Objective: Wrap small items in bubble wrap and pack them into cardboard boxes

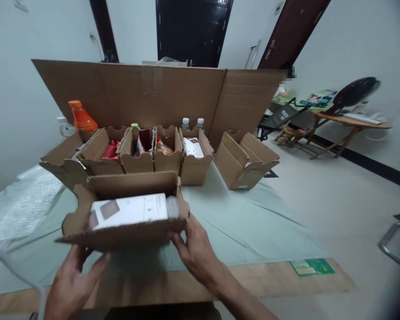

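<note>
An open-topped cardboard box is raised, tilted toward me, above the front of the table. Inside it lies a white carton with brown squares printed on it, and a blurred greyish clear item sits at its right end. My right hand grips the box's lower right corner, fingers around the end and thumb on the near side. My left hand supports the box from below at the left, its fingertips hidden beneath it and its thumb in front.
Several cardboard bins holding packets and cartons stand in a row behind. Another bin is at the right. A cardboard screen, an orange-capped bottle and two clear bottles are behind them. Bubble wrap lies left.
</note>
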Demonstrator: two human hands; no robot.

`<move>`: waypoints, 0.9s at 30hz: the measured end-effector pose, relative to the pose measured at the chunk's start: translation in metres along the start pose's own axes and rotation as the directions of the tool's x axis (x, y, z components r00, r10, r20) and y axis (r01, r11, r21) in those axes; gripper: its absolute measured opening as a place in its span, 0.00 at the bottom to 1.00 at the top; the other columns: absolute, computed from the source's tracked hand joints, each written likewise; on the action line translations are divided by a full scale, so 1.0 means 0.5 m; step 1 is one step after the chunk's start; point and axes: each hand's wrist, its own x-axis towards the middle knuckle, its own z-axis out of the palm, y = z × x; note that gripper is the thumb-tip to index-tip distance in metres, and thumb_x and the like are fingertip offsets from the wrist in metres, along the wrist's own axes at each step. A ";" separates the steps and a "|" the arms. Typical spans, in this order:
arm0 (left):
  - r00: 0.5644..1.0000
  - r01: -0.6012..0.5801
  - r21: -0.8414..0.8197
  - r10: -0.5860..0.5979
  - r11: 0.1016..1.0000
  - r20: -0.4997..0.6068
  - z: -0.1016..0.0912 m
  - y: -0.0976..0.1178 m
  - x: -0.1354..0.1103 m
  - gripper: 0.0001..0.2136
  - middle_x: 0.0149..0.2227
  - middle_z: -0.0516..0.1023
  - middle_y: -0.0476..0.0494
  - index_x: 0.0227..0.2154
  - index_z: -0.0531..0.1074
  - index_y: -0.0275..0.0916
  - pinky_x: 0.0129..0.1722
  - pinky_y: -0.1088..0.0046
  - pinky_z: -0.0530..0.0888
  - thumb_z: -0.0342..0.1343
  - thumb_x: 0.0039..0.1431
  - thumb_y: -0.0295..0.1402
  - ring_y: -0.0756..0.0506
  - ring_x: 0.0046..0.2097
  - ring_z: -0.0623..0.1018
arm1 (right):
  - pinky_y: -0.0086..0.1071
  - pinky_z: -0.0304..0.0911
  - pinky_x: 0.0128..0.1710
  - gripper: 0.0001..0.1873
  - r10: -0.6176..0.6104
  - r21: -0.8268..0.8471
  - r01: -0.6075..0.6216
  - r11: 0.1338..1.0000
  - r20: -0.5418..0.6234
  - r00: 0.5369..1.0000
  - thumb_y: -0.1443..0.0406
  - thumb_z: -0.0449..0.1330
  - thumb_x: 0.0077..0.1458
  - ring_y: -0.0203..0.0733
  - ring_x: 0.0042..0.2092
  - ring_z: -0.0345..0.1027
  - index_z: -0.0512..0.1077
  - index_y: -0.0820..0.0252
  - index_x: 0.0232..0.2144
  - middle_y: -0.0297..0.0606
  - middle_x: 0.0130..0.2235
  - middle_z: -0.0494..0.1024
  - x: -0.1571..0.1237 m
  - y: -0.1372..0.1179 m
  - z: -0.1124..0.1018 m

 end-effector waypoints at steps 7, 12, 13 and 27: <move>0.990 -0.071 -0.173 0.090 0.982 0.107 0.123 0.141 0.019 0.22 0.50 0.81 0.38 0.50 0.74 0.39 0.50 0.61 0.78 0.62 0.55 0.45 0.36 0.53 0.79 | 0.50 0.72 0.50 0.17 0.158 -0.079 -0.180 0.980 -0.231 0.960 0.59 0.54 0.64 0.58 0.53 0.75 0.71 0.56 0.51 0.48 0.49 0.81 -0.052 0.034 -0.091; 0.968 0.080 -0.168 -0.037 0.983 0.247 0.117 0.061 -0.090 0.21 0.49 0.82 0.38 0.49 0.76 0.40 0.44 0.66 0.81 0.61 0.57 0.46 0.36 0.52 0.81 | 0.56 0.73 0.49 0.22 0.142 -0.227 -0.212 0.951 -0.289 0.947 0.58 0.57 0.64 0.64 0.54 0.74 0.68 0.51 0.59 0.49 0.51 0.80 -0.234 0.062 -0.068; 0.970 0.096 -0.161 -0.055 0.982 0.239 0.109 0.045 -0.089 0.21 0.49 0.83 0.38 0.48 0.76 0.39 0.44 0.65 0.81 0.62 0.56 0.47 0.35 0.52 0.81 | 0.58 0.73 0.50 0.25 0.124 -0.230 -0.194 0.954 -0.288 0.950 0.58 0.57 0.64 0.65 0.56 0.73 0.66 0.51 0.62 0.50 0.53 0.79 -0.243 0.061 -0.052; 0.957 0.126 -0.238 -0.055 0.963 0.283 0.161 0.042 -0.044 0.29 0.56 0.77 0.38 0.60 0.67 0.41 0.51 0.65 0.78 0.62 0.57 0.42 0.38 0.56 0.78 | 0.57 0.58 0.66 0.68 0.109 0.194 -0.110 0.975 0.016 0.994 0.44 0.73 0.43 0.63 0.72 0.48 0.38 0.48 0.74 0.50 0.74 0.50 -0.174 0.190 -0.136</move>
